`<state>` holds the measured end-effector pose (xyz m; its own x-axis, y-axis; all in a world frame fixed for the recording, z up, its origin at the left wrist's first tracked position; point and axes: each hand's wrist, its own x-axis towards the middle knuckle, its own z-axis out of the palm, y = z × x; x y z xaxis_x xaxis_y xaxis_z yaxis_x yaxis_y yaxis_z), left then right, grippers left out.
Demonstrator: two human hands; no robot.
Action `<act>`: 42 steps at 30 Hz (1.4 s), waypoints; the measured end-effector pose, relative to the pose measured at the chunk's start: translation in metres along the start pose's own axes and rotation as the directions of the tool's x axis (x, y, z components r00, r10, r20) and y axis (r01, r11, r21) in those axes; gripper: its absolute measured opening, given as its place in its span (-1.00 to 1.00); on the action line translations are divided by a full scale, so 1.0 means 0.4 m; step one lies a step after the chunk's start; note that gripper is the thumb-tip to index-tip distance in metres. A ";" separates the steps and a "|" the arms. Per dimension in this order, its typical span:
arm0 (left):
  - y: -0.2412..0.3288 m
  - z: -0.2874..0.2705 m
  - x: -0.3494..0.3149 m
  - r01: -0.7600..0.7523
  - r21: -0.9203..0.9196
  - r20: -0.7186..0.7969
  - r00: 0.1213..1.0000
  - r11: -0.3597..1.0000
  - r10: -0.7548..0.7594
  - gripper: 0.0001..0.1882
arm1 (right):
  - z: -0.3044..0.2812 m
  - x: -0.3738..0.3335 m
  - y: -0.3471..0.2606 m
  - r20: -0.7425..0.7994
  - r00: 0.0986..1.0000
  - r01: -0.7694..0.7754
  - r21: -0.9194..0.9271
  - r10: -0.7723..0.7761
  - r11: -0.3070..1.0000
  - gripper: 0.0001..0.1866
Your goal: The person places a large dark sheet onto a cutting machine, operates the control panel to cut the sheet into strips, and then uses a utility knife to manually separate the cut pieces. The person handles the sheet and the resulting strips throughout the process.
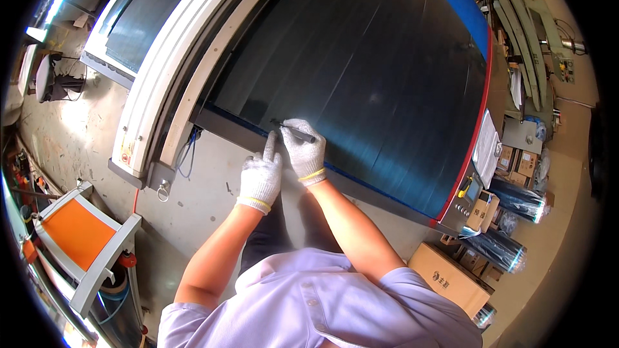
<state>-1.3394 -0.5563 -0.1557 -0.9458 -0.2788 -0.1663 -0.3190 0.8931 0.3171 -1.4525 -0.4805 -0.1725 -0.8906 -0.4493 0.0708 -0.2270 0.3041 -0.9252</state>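
Both my hands wear white knit gloves with yellow cuffs, close together at the near edge of a large dark flat bed (361, 58). My right hand (308, 153) is closed around a slim black pen-like tool (300, 134). Toward the left, the tool's far end meets a small dark patch on the bed; what that patch is, I cannot make out. Beside it, my left hand (260, 179) stretches its index finger toward the bed's edge, close to that patch. The other left fingers are partly curled, with nothing visible in them.
A long white beam (174, 58) crosses the bed at left. A control panel (465, 200) with a yellow knife-like tool sits at the right corner. Cardboard boxes (445, 280) and wrapped dark rolls (496, 249) stand right. An orange-topped frame (80, 232) stands lower left.
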 end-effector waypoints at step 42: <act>0.089 -0.059 0.351 -0.207 -0.158 -0.356 0.924 0.966 0.140 -0.78 | -0.479 0.675 0.078 -0.404 0.915 0.144 0.356 0.013 0.923 -0.88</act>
<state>-1.4850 -0.5719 -0.1455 -0.9399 -0.2585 0.2232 -0.1219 0.8644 0.4879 -1.7757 -0.4315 -0.1106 -0.9767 -0.0674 0.2036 -0.1979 -0.0830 -0.9767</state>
